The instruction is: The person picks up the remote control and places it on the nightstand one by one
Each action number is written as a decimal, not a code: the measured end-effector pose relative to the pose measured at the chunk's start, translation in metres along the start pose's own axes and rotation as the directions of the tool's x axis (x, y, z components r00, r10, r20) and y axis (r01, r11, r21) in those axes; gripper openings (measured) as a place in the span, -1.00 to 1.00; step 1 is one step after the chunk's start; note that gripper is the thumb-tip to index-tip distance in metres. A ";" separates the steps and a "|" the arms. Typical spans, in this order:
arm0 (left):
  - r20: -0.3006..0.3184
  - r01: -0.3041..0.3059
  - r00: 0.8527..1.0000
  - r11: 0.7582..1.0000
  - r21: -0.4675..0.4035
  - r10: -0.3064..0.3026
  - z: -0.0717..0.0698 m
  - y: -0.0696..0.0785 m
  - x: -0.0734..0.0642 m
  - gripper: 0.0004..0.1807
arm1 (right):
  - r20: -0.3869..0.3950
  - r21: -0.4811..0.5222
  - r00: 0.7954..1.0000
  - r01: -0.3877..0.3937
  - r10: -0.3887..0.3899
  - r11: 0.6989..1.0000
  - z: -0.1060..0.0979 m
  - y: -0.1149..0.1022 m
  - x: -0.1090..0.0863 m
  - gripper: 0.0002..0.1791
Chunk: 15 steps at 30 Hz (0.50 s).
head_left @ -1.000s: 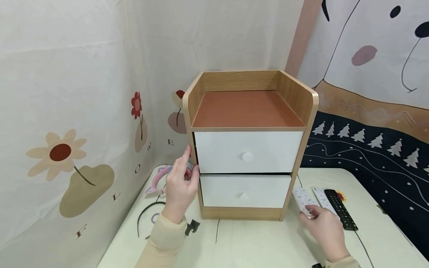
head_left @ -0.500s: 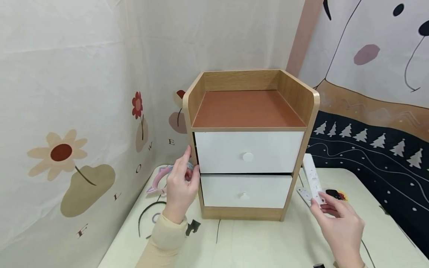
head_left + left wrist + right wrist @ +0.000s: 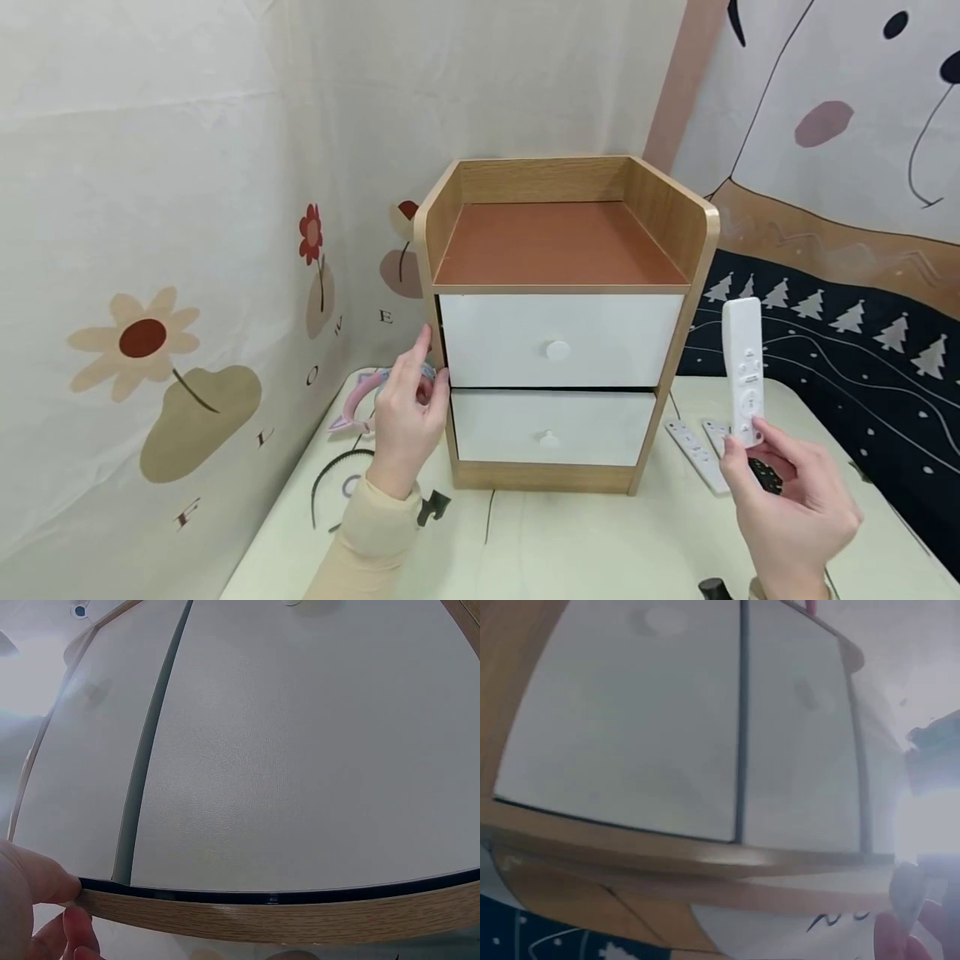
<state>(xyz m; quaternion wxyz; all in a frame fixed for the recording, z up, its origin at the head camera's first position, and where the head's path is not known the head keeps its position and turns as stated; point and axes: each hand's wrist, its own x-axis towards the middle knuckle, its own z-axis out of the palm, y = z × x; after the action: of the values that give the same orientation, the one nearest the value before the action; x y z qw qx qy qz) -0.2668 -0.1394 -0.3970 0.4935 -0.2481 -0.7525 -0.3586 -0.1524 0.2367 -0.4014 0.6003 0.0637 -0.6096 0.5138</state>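
A small wooden drawer cabinet (image 3: 558, 475) with two white drawer fronts and round white knobs stands upright on the table. My left hand (image 3: 408, 408) is at its left side. In the left wrist view, the thumb (image 3: 49, 881) lies against the panel's front edge, with curled fingers on the outer side. To the right of the cabinet, my right hand (image 3: 798, 492) pinches the lower end of a white remote control (image 3: 745, 367). The remote is raised nearly upright, its button side facing the head camera. In the right wrist view, glare obscures what the fingertips (image 3: 891, 937) hold.
Another white remote control (image 3: 696, 457) lies right of the cabinet, beside a partly hidden white one (image 3: 716, 433) and a black one (image 3: 765, 475). A pink headband (image 3: 358, 402) and a black headband (image 3: 322, 475) lie at left. A black clip (image 3: 433, 507) is near the left sleeve.
My right hand has lifted the white remote control off the table, moved it rightward and tipped it nearly upright. The left hand stays at the cabinet's side.
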 end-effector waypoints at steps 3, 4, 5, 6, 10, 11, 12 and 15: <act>-0.003 -0.001 1.000 1.000 -0.003 0.001 0.001 0.000 0.001 -0.25 | 0.015 0.107 0.997 0.069 -0.071 0.992 0.011 -0.015 0.006 -0.67; -0.002 0.000 1.000 1.000 -0.003 0.000 0.000 0.001 0.001 -0.25 | 0.033 0.130 0.994 0.096 -0.101 0.987 0.015 -0.019 0.008 -0.67; 0.000 0.002 1.000 1.000 -0.002 -0.002 0.000 0.001 0.001 -0.25 | 0.049 0.160 0.990 0.125 -0.134 0.979 0.020 -0.022 0.011 -0.68; 0.002 0.004 1.000 1.000 0.000 -0.004 0.000 0.001 0.001 -0.25 | 0.077 0.152 0.984 0.150 -0.163 0.977 0.025 -0.025 0.013 -0.68; 0.014 0.012 1.000 1.000 0.002 -0.012 -0.001 0.002 0.001 -0.25 | 0.213 0.044 0.953 0.212 -0.216 0.976 0.039 -0.032 0.021 -0.66; 0.014 0.011 1.000 1.000 0.003 -0.011 -0.001 0.002 0.001 -0.25 | 0.245 0.012 0.945 0.219 -0.215 0.976 0.042 -0.034 0.023 -0.65; 0.016 0.012 1.000 1.000 0.003 -0.012 -0.001 0.001 0.001 -0.25 | 0.282 -0.032 0.936 0.229 -0.211 0.973 0.046 -0.035 0.025 -0.64; 0.018 0.014 1.000 1.000 0.004 -0.014 -0.002 0.002 0.000 -0.24 | 0.368 -0.103 0.911 0.240 -0.188 0.965 0.058 -0.043 0.031 -0.64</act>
<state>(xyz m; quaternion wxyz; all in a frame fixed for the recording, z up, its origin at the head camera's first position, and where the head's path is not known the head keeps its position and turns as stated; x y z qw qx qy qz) -0.2644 -0.1398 -0.3956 0.4847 -0.2448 -0.7594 -0.3583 -0.1698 0.1933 -0.3384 0.5362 0.1776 -0.7331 0.3787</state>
